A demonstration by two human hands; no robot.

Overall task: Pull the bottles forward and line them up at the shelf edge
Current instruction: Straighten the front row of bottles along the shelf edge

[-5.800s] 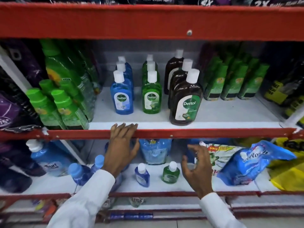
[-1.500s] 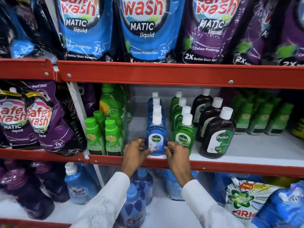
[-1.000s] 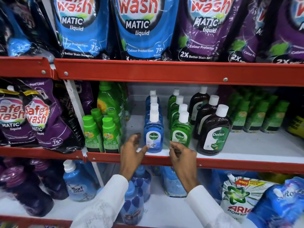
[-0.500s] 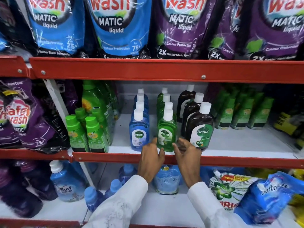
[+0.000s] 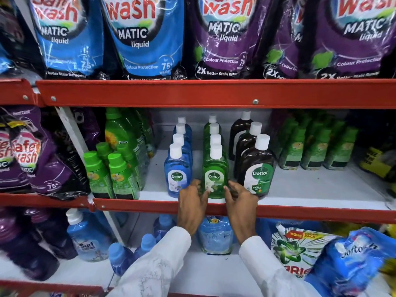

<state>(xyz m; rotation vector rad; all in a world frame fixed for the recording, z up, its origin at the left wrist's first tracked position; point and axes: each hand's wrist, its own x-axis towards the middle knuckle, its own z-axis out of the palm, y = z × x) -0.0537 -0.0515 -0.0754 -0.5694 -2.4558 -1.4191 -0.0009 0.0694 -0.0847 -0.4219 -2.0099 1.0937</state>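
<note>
Three rows of upright, white-capped Dettol bottles are seen running front to back on the white shelf [image 5: 310,189]. The front blue bottle [image 5: 176,174] stands at the red shelf edge [image 5: 139,207]. The front green bottle [image 5: 215,172] stands beside it, its base apparently at the edge too (partly hidden). The front brown bottle [image 5: 258,168], larger, stands just right, about level.
</note>
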